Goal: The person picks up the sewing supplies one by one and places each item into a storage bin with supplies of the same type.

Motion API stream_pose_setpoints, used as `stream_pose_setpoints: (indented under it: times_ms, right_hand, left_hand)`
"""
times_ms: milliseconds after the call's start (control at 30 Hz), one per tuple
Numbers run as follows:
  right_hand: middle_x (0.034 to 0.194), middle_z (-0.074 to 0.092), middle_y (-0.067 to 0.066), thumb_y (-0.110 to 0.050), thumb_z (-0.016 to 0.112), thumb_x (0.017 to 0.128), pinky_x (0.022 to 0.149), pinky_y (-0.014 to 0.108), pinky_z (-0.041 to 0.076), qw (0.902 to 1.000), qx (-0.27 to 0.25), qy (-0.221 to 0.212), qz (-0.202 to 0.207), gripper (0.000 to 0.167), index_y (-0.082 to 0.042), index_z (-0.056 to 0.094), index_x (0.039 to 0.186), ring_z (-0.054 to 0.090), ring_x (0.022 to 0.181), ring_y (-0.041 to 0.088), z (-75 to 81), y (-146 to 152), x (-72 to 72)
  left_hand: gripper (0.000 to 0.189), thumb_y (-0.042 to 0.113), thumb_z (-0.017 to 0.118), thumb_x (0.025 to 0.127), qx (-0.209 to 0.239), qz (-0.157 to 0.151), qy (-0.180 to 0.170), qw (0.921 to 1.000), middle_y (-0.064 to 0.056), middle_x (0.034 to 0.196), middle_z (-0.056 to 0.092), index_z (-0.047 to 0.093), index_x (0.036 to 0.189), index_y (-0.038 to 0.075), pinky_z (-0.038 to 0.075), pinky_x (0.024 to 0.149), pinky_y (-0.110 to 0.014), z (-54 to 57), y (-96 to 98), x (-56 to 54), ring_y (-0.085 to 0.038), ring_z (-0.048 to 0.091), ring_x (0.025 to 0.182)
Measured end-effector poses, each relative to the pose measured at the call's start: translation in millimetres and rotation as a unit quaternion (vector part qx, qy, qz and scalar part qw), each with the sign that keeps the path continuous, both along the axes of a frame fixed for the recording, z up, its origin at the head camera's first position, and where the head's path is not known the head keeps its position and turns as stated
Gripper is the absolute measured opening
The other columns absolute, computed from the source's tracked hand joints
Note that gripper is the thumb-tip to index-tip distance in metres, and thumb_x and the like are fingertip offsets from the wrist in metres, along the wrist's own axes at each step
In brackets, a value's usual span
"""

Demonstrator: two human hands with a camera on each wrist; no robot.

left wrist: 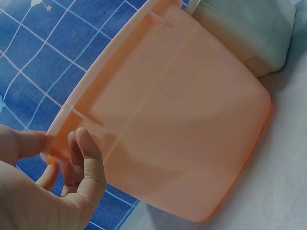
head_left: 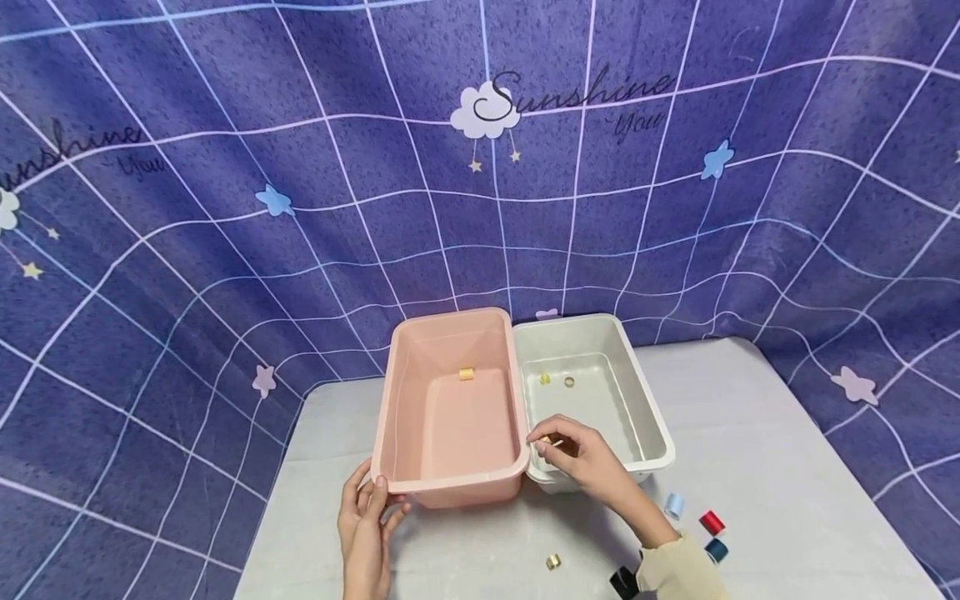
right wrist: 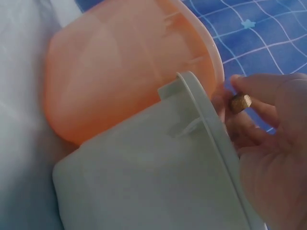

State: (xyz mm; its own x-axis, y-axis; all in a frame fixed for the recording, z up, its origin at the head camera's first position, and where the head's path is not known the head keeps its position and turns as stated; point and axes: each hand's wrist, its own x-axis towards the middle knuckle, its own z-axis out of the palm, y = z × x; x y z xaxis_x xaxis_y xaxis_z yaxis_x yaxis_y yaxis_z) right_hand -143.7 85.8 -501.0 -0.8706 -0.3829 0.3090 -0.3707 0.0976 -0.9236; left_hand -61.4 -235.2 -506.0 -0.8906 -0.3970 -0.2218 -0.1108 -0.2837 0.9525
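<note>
In the head view, my left hand [head_left: 365, 525] pinches the near left corner of a pink plastic bin [head_left: 450, 483], thumb on the rim and fingers beneath. The left wrist view shows that grip on the bin's lip from outside. My right hand [head_left: 588, 458] is over the near left corner of a white bin [head_left: 656, 462], beside the pink rim. Between its thumb and fingers it pinches a small gold piece [right wrist: 241, 102], partly covered by the fingers. A yellow-orange spool [head_left: 467, 374] lies in the pink bin. Inside the white bin are a small yellow piece [head_left: 544, 379] and a gold ring [head_left: 569, 382].
On the table right of the bins lie a light blue spool [head_left: 674, 506], a red spool [head_left: 712, 522], a dark teal spool [head_left: 716, 550] and a black item [head_left: 624, 582] by the right sleeve. Another gold ring [head_left: 553, 562] is in front. A blue gridded curtain [head_left: 390, 217] hangs behind.
</note>
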Motion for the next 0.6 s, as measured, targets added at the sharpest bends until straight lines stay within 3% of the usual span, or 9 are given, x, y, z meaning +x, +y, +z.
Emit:
stream_pose_setpoints:
  times_ms: [133,367,600]
  right_hand:
    - [0.108,0.071,0.013,-0.010,0.067,0.102,0.074,0.021,0.059,0.9997,0.017,-0.016,-0.007,0.014,-0.008,0.074,0.113,0.066,0.084,0.008,4.7,-1.6,-2.1]
    - [0.106,0.072,0.014,-0.006,0.064,0.102,0.078,0.022,0.060,0.9993,0.022,-0.027,-0.016,0.014,-0.007,0.073,0.113,0.070,0.090,0.026,6.5,-3.5,-0.7]
    - [0.106,0.072,0.012,-0.005,0.064,0.102,0.077,0.022,0.060,0.9987,0.030,-0.035,-0.023,0.015,-0.009,0.073,0.113,0.069,0.087,0.013,5.6,-3.7,2.4]
  left_hand:
    - [0.056,0.030,0.059,0.108,0.000,-0.005,0.002,1.0000,0.005,0.124,0.061,0.034,0.157,0.019,0.063,0.076,-0.022,0.8,-0.8,-1.0,-0.007,0.065,0.088]
    - [0.056,0.030,0.058,0.108,-0.007,-0.006,-0.004,0.9999,0.005,0.125,0.061,0.034,0.157,0.018,0.064,0.077,-0.023,3.3,-0.6,-0.2,-0.007,0.065,0.088]
    - [0.056,0.030,0.058,0.108,-0.001,-0.009,-0.005,1.0000,0.006,0.123,0.061,0.033,0.157,0.019,0.063,0.077,-0.023,1.9,-1.4,0.8,-0.006,0.065,0.088]
